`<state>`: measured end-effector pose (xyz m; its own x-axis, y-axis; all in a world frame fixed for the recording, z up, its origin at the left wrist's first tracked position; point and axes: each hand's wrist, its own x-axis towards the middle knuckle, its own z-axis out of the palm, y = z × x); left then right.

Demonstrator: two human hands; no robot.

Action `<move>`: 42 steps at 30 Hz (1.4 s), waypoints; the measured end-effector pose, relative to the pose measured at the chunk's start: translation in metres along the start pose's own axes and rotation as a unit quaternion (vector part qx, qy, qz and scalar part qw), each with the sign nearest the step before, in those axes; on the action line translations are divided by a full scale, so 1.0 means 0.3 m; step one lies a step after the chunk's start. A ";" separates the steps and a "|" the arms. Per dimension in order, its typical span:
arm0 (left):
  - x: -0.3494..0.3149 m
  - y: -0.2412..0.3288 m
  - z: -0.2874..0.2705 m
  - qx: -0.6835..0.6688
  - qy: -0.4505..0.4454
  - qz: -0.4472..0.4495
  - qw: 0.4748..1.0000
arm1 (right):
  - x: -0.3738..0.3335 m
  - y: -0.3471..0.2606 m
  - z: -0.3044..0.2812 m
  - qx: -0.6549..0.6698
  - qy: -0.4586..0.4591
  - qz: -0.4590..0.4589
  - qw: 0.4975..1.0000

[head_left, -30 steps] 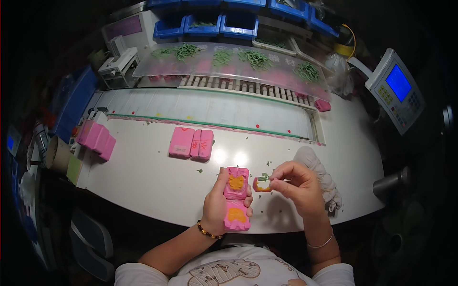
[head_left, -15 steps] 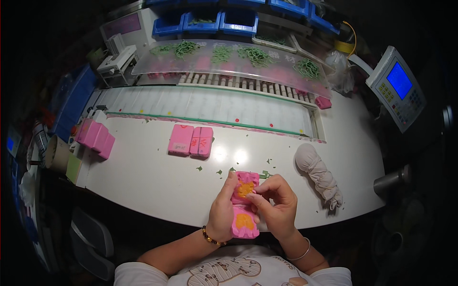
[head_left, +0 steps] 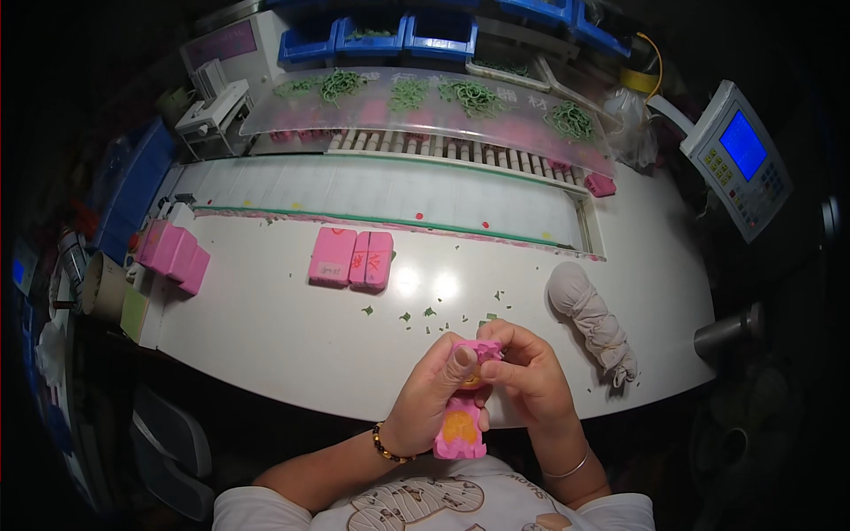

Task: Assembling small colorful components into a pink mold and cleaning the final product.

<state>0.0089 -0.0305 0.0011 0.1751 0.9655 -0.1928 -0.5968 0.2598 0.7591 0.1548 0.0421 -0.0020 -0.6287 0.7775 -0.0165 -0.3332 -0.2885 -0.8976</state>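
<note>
A pink mould (head_left: 459,430) lies opened out in two halves, each with an orange patch in its middle. Its lower half faces up, below my fingers. My left hand (head_left: 423,398) is closed around it, the thumb pressed onto the upper half. At the upper half's right edge, my right hand (head_left: 533,379) has its thumb and fingers closed on the mould. Most of the upper half's orange patch is hidden behind my fingers. Small green scraps (head_left: 429,311) are scattered on the white table just beyond my hands.
Two pink blocks (head_left: 351,258) sit side by side at centre left, more pink blocks (head_left: 173,255) at the left edge. A tied white cloth bundle (head_left: 588,320) lies right. Behind runs a white belt (head_left: 354,196); green strands (head_left: 474,99) rest on a clear shelf. A control panel (head_left: 737,159) stands right.
Both hands and the mould have shifted slightly right and toward me. My left thumb now covers part of the upper half; my right fingers moved to its upper edge. Belt dots moved left.
</note>
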 end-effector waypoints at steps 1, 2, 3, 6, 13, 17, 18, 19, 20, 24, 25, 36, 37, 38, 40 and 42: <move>0.000 -0.002 0.001 -0.025 0.001 -0.003 1.000 | -0.003 -0.006 0.003 0.052 -0.002 0.039 0.998; 0.001 -0.004 0.001 -0.050 0.001 -0.006 0.999 | -0.006 -0.011 0.005 0.102 -0.004 0.077 0.992; 0.004 -0.005 0.000 -0.050 0.001 -0.006 0.999 | -0.010 -0.011 0.010 0.102 -0.003 0.077 0.992; 0.012 -0.016 -0.005 -0.071 0.022 -0.006 0.997 | -0.019 0.014 0.039 0.056 0.050 0.047 0.996; 0.029 -0.034 0.016 0.016 0.083 0.139 0.987 | -0.016 0.056 0.056 -0.195 0.141 -0.163 0.957; 0.028 -0.036 0.004 0.028 0.070 0.155 0.985 | -0.025 0.052 0.066 -0.156 0.139 -0.148 0.967; 0.027 -0.038 0.004 0.027 0.071 0.155 0.985 | -0.027 0.051 0.069 -0.132 0.134 -0.138 0.972; 0.026 -0.042 0.005 0.035 0.079 0.157 0.984 | -0.027 0.051 0.071 -0.133 0.134 -0.137 0.972; 0.026 -0.043 0.008 0.044 0.087 0.159 0.982 | -0.029 0.048 0.072 -0.116 0.133 -0.134 0.975; 0.022 -0.043 0.004 0.049 0.083 0.168 0.981 | -0.034 0.042 0.079 -0.097 0.130 -0.124 0.979; 0.019 -0.042 0.004 0.045 0.085 0.165 0.982 | -0.035 0.044 0.080 -0.097 0.130 -0.124 0.979; 0.007 -0.011 -0.030 0.045 0.082 0.140 0.986 | -0.041 0.047 0.062 -0.195 0.074 -0.177 0.962; 0.010 -0.011 -0.042 0.023 0.075 0.123 0.989 | -0.041 0.048 0.062 -0.195 0.075 -0.177 0.962; 0.012 -0.008 -0.048 0.002 0.068 0.105 0.992 | -0.041 0.049 0.063 -0.203 0.081 -0.181 0.959; 0.018 0.009 -0.035 -0.021 0.071 0.087 0.993 | -0.038 0.047 0.062 -0.210 0.088 -0.185 0.956; 0.017 0.016 -0.027 -0.044 0.073 0.069 0.994 | -0.031 0.033 0.051 -0.257 0.090 -0.196 0.942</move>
<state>0.0007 -0.0241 -0.0014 -0.0238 0.9826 -0.1840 -0.6745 0.1201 0.7284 0.1466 0.0233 -0.0040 -0.3828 0.8638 0.3277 -0.1017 0.3131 -0.9443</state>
